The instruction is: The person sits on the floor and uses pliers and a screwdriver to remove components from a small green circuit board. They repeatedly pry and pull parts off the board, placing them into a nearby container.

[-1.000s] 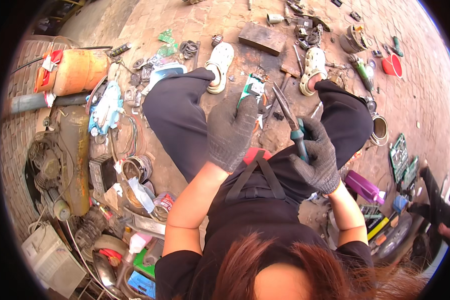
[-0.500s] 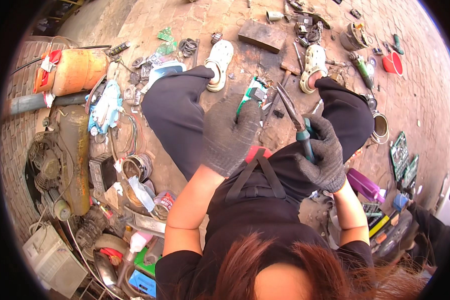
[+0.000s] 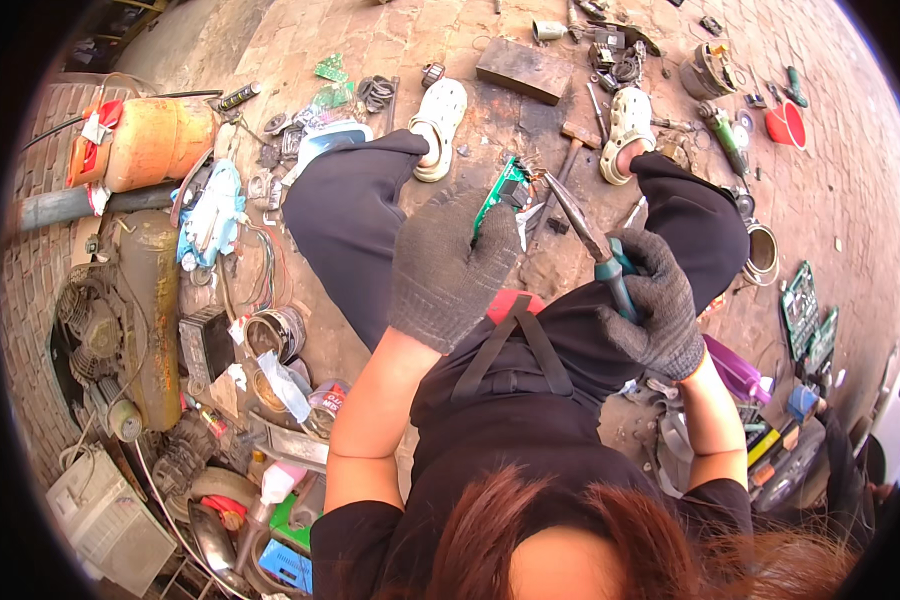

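In a dark grey knit glove, my left hand [image 3: 448, 268] grips a small green circuit board [image 3: 502, 196] by its near end. Black and silver parts stand on the board, and thin coppery bits show at its far end. My right hand [image 3: 654, 308], gloved alike, is wrapped round the teal handles of long-nosed pliers [image 3: 582, 225]. The pliers' tips reach the coppery bits at the board's far right end; whether the jaws are clamped on them is too small to tell. Both hands are above my lap, between my spread knees.
A hammer [image 3: 573, 140] and a dark metal block [image 3: 524, 71] lie on the brick ground ahead. Rightward are a red cup [image 3: 785, 125] and more circuit boards [image 3: 800, 312]. An orange gas cylinder [image 3: 145, 143] lies at left, above piled scrap and a motor [image 3: 90, 320].
The board has been tipped more on edge, and my left hand has shifted slightly left and nearer to me. The pliers' tips have moved left to the board's far end.
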